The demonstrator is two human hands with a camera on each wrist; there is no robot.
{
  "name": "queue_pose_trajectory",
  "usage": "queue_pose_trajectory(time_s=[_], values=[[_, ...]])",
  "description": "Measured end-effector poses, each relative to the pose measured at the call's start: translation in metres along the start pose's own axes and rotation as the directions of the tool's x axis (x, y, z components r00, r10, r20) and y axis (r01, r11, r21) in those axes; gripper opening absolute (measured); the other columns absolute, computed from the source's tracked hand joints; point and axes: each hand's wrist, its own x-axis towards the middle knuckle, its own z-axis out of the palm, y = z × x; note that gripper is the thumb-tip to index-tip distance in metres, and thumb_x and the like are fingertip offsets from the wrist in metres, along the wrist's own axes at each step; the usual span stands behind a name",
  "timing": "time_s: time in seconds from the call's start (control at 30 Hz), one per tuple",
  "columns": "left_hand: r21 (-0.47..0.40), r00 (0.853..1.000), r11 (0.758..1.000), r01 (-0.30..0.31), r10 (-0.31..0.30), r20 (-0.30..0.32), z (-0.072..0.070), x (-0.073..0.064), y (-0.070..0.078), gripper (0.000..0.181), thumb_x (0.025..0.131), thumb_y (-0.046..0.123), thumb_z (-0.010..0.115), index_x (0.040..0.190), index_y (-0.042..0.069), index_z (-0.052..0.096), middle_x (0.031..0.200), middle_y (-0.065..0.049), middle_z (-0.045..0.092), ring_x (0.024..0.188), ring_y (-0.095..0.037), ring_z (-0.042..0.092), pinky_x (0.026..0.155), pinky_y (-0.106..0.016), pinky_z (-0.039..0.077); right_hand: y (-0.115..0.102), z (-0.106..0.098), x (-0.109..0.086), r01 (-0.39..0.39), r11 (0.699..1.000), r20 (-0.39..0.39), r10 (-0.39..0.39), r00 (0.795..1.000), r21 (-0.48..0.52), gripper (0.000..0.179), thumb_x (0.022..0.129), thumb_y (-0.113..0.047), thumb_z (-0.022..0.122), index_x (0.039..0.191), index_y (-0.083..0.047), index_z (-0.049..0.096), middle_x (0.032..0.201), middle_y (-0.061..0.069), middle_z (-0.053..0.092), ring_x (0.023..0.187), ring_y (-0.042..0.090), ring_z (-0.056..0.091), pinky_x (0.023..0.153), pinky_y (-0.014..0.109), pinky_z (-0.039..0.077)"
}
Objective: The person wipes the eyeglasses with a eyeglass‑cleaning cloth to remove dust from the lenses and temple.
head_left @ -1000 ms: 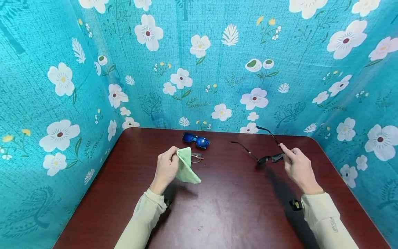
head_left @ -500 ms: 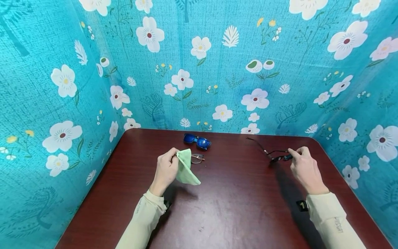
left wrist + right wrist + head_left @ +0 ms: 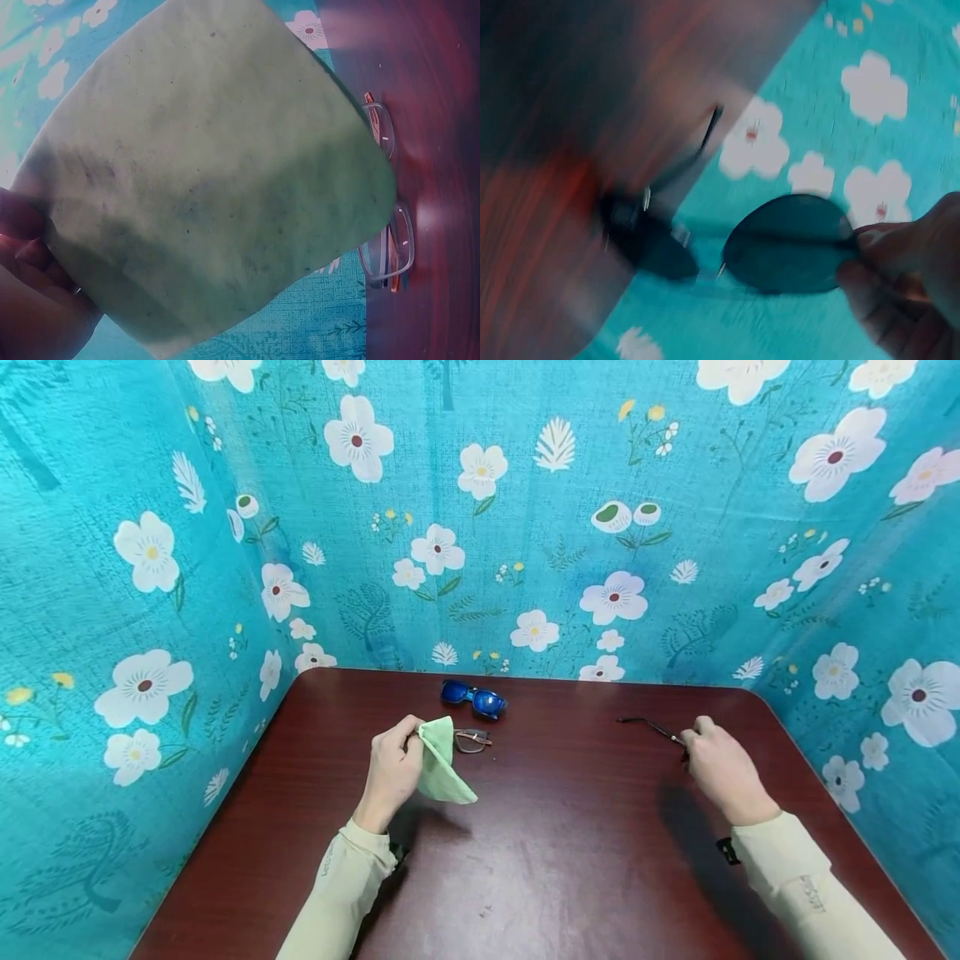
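Observation:
My left hand (image 3: pixel 393 768) pinches a light green cloth (image 3: pixel 442 768) by one corner, and the cloth hangs down over the table. In the left wrist view the cloth (image 3: pixel 217 172) fills most of the picture and partly covers a pair of clear eyeglasses (image 3: pixel 405 240). My right hand (image 3: pixel 727 772) pinches dark sunglasses (image 3: pixel 787 244) at the outer edge of one lens, by the hinge. One temple sticks out to the left in the head view, while the hand hides most of the frame there. The right wrist view is blurred but shows both dark lenses.
Blue mirrored sunglasses (image 3: pixel 474 699) lie near the back edge of the dark red table (image 3: pixel 555 860). The clear eyeglasses (image 3: pixel 474 741) rest just in front of them, behind the cloth. A blue flowered curtain (image 3: pixel 525 527) encloses the back and sides.
My right hand has turned the dark sunglasses, so the lenses seen before now sit behind the hand and one temple points left. The left hand holds the cloth nearly still, shifted slightly left.

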Motion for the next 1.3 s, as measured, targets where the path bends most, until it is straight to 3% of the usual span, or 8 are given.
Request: queue_pose_trajectory(time_s=[0.27,0.43,0.5,0.67,0.8,0.93,1.1,1.3], values=[[0.001,1.000,1.000,-0.001,0.001,0.020,0.001,0.001,0.000,0.026,0.086,-0.002,0.044,0.081,0.015,0.064,0.068,0.004,0.057,0.055,-0.012,0.047,0.050,-0.026,0.040,-0.019,0.021,0.009,0.034,0.997,-0.011,-0.035,0.999,-0.075,0.018,0.073,0.021,0.060,0.064,0.009,0.051,0.073,0.024,0.043,0.055,0.036,0.048,0.047,0.045,0.048],[0.002,1.000,1.000,0.004,-0.004,0.022,0.000,0.001,0.001,0.026,0.085,-0.002,0.045,0.081,0.015,0.064,0.066,0.004,0.056,0.054,-0.012,0.046,0.050,-0.027,0.039,-0.021,0.037,0.014,-0.002,0.996,0.098,0.011,0.995,-0.090,0.019,0.080,0.018,0.057,0.064,0.009,0.051,0.076,0.026,0.043,0.058,0.036,0.049,0.044,0.043,0.049],[0.004,1.000,1.000,0.007,-0.007,0.028,0.000,0.000,0.002,0.026,0.085,-0.003,0.046,0.081,0.015,0.064,0.065,0.004,0.055,0.054,-0.012,0.045,0.050,-0.027,0.039,-0.024,0.041,0.015,-0.014,0.993,0.102,0.026,0.994,-0.115,0.025,0.081,0.017,0.056,0.060,0.007,0.048,0.072,0.024,0.041,0.055,0.035,0.047,0.041,0.042,0.048],[0.011,1.000,1.000,0.006,-0.006,0.030,0.000,-0.002,0.002,0.026,0.084,-0.004,0.046,0.081,0.015,0.064,0.065,0.005,0.055,0.054,-0.011,0.044,0.050,-0.027,0.038,-0.032,0.041,0.019,0.016,0.973,-0.012,-0.019,1.000,-0.229,0.038,0.080,0.018,0.049,0.050,0.000,0.035,0.062,0.020,0.037,0.049,0.033,0.042,0.038,0.038,0.044],[0.015,1.000,1.000,-0.005,0.004,0.024,0.000,-0.002,0.002,0.026,0.083,-0.004,0.046,0.081,0.014,0.064,0.067,0.004,0.056,0.055,-0.011,0.045,0.051,-0.027,0.039,-0.034,0.034,0.026,0.002,0.950,-0.080,-0.028,0.996,-0.313,0.033,0.081,0.014,0.043,0.049,0.006,0.041,0.058,0.018,0.034,0.051,0.035,0.042,0.044,0.044,0.042],[0.018,1.000,1.000,-0.007,0.006,0.027,0.001,-0.001,0.002,0.026,0.083,-0.005,0.046,0.081,0.014,0.064,0.068,0.004,0.058,0.057,-0.011,0.047,0.053,-0.027,0.040,-0.027,0.025,0.031,-0.036,0.956,-0.100,0.007,0.995,-0.291,0.028,0.079,0.016,0.045,0.051,0.010,0.046,0.057,0.016,0.030,0.045,0.036,0.042,0.042,0.046,0.042],[0.020,0.999,1.000,0.001,-0.002,0.035,0.001,-0.002,0.002,0.026,0.083,-0.004,0.046,0.081,0.014,0.064,0.068,0.004,0.058,0.057,-0.010,0.048,0.052,-0.027,0.041,-0.013,0.007,0.034,-0.070,0.981,0.008,0.072,0.997,-0.179,0.027,0.074,0.018,0.054,0.050,0.007,0.046,0.059,0.019,0.035,0.040,0.037,0.045,0.038,0.049,0.043],[0.015,0.999,1.000,-0.006,0.005,0.035,0.000,-0.001,0.002,0.026,0.083,-0.004,0.046,0.080,0.014,0.064,0.067,0.004,0.056,0.055,-0.010,0.046,0.050,-0.026,0.039,0.005,-0.011,0.041,-0.075,0.995,0.208,0.088,0.974,-0.070,0.028,0.075,0.018,0.052,0.052,0.002,0.051,0.060,0.023,0.046,0.046,0.041,0.052,0.041,0.053,0.046]])
